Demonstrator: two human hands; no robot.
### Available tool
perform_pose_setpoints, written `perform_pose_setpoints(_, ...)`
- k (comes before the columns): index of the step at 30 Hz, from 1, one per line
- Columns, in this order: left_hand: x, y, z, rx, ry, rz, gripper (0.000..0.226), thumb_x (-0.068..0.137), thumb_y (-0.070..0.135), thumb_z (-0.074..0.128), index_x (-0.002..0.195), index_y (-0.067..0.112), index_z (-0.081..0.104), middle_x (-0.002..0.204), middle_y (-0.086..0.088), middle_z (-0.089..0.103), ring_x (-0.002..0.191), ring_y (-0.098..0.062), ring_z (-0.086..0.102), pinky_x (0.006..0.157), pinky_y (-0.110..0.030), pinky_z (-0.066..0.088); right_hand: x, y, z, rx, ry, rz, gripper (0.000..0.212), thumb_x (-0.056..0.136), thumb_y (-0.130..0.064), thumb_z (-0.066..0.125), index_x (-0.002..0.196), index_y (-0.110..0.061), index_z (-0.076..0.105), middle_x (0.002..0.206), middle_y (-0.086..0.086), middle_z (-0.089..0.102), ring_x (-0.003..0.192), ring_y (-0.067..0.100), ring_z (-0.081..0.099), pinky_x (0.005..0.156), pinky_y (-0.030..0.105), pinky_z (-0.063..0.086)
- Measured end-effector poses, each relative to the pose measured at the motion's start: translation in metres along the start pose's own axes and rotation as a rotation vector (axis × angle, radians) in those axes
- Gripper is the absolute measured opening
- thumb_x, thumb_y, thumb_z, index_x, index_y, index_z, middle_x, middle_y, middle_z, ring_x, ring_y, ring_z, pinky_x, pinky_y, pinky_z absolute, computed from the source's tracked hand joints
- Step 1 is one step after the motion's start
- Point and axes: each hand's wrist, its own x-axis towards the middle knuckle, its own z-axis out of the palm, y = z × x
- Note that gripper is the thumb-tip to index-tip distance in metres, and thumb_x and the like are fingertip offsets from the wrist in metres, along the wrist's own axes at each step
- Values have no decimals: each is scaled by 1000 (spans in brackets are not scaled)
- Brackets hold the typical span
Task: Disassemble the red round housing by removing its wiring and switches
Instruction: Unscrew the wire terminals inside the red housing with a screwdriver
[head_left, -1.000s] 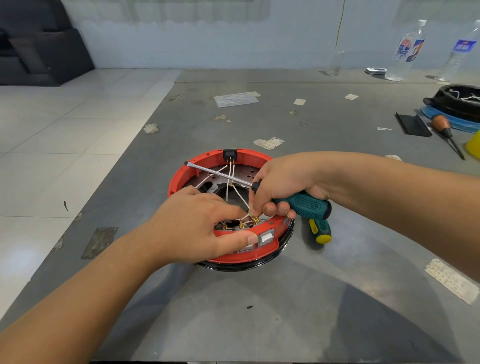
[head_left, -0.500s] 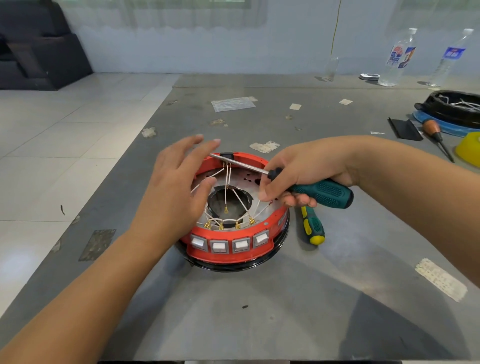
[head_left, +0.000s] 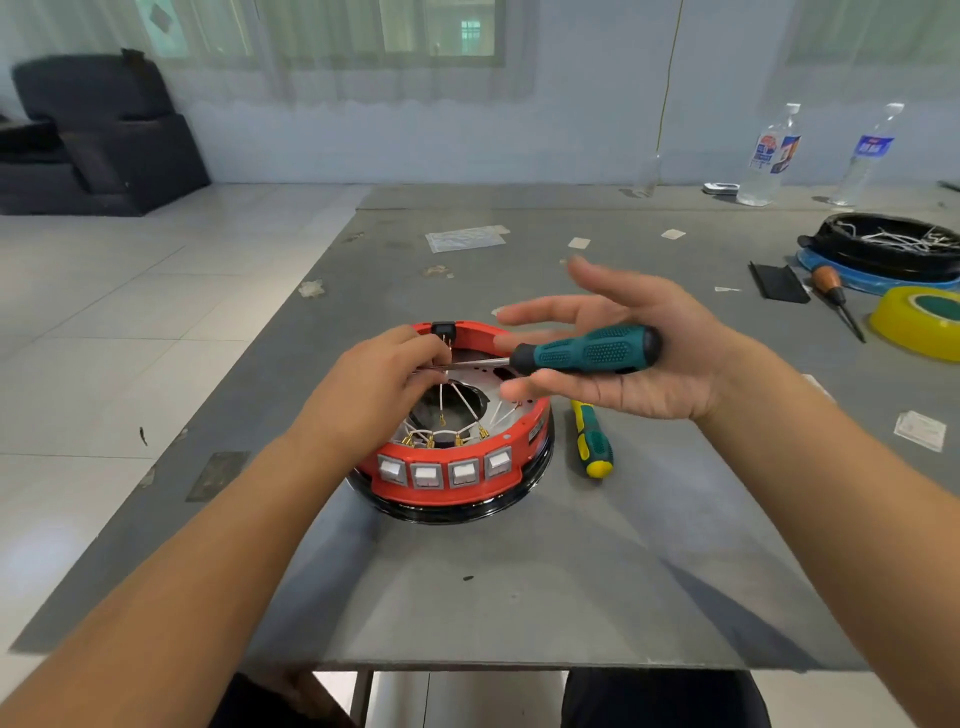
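The red round housing (head_left: 530, 415) stands on the grey table, a row of several white rocker switches (head_left: 444, 473) in its near wall and a black switch (head_left: 442, 328) on its far rim. White wires with gold terminals (head_left: 457, 413) cross its inside. My left hand (head_left: 379, 384) is over the housing's far left part, its fingers curled over the metal shaft of the teal screwdriver (head_left: 587, 351) beside the black switch; the tip is hidden. My right hand (head_left: 649, 364) is palm-up with fingers spread, and the screwdriver's handle lies across it.
A green-and-yellow screwdriver (head_left: 592, 441) lies right of the housing. At the far right are a yellow tape roll (head_left: 919, 322), a wooden-handled tool (head_left: 831, 291), a black housing holding loose wires (head_left: 883, 244) and two bottles (head_left: 769, 156). The table's left edge runs close by.
My left hand dropped from hovering open above the housing and curled onto the screwdriver shaft at the far rim. My right hand let go of the handle and spread its fingers.
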Motion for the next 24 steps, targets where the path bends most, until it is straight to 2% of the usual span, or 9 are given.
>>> perform_pose_setpoints(3,-5,4,-2,0,41,7,15,101,18,67,113,20,74,108,0,71,97,-25,65,80,-38,52,-6,14,2,114,-93,-260,87,84,-47,78,144,3,42,152,30,43,127,68,43,96,59,53)
perform_pose_setpoints(5,-8,10,-4,-29,61,1,17,101,19,66,115,23,75,105,1,72,95,-24,65,79,-39,54,-6,25,4,98,-168,-400,85,84,-48,77,143,-2,38,156,28,39,127,68,43,97,56,54)
perform_pose_setpoints(7,-10,18,-5,-64,76,14,18,101,19,66,116,23,75,102,2,73,93,-22,66,79,-39,54,-5,35,5,-14,-122,-550,70,88,-44,74,137,-9,39,153,25,45,116,59,59,84,44,62)
perform_pose_setpoints(11,-18,27,1,-108,45,11,21,101,19,67,119,24,76,98,4,73,90,-17,66,79,-37,54,-3,42,11,-380,281,-815,53,87,-31,78,123,-12,44,126,21,68,66,33,75,50,27,57)
perform_pose_setpoints(14,-22,30,8,-174,43,-62,22,98,22,71,118,27,77,98,9,73,89,-9,65,82,-30,54,3,44,15,-519,591,-901,47,86,-23,78,119,-13,47,107,15,75,53,28,67,45,27,52)
perform_pose_setpoints(17,-24,31,11,-210,34,-98,20,95,27,75,114,30,78,87,18,67,82,6,61,75,-14,48,10,47,17,-553,699,-890,46,83,-23,80,116,-21,48,100,10,77,56,21,65,51,27,52)
perform_pose_setpoints(19,-26,33,10,-204,-2,-121,19,97,37,70,115,35,76,92,20,67,86,6,61,79,-19,51,12,47,15,-636,733,-821,46,80,-36,79,110,-24,47,96,8,77,57,20,65,51,28,52)
perform_pose_setpoints(21,-32,33,7,-120,-48,-146,37,97,62,53,123,42,69,108,20,68,99,1,61,86,-31,54,12,46,10,-691,752,-809,37,88,-36,74,108,-22,45,96,4,78,57,21,65,51,29,52)
perform_pose_setpoints(24,-48,33,6,6,-135,-125,74,82,87,33,133,40,58,124,20,63,114,-6,58,92,-34,50,9,44,2,-690,761,-827,26,99,-25,65,111,-21,42,101,1,78,60,19,62,56,24,51)
